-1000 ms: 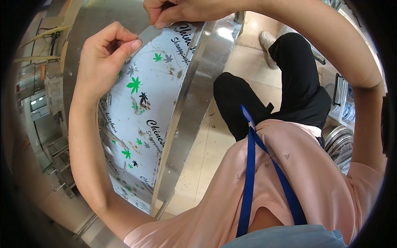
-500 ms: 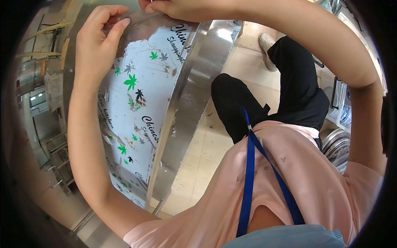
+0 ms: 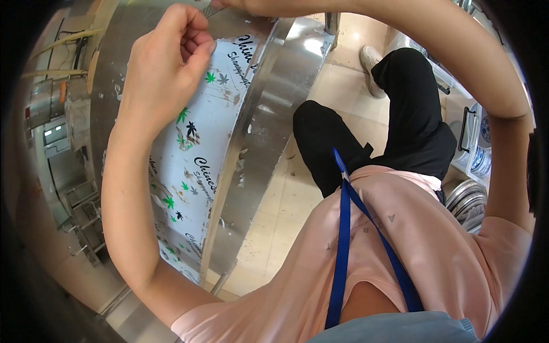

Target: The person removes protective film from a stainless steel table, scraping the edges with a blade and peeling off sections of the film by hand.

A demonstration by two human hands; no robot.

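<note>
A metal surface point(image 3: 104, 108) carries a torn white film point(image 3: 200, 120) printed with green and dark leaves and black lettering. My left hand point(image 3: 171, 63) is over the film's upper left part, fingers curled and thumb tip close to the fingertips; whatever is between them is too hidden to name. Only a small part of my right hand point(image 3: 226, 3) shows at the top edge, near bare metal above the film; its fingertips are cut off or blurred. Scraps and residue cling to the metal around the film.
A metal ledge point(image 3: 257, 131) runs along the film's right side. Beyond it lie the tiled floor point(image 3: 274, 223) and my legs in black trousers point(image 3: 366, 114). A clear bin point(image 3: 477, 154) of dishes and stacked metal trays point(image 3: 466, 197) stand at the right. Metal racks point(image 3: 86, 223) are at the left.
Both hands first held a grey flap at the film's upper edge. My left hand then rose and has now moved right over the film. My right hand has moved up, mostly out of view.
</note>
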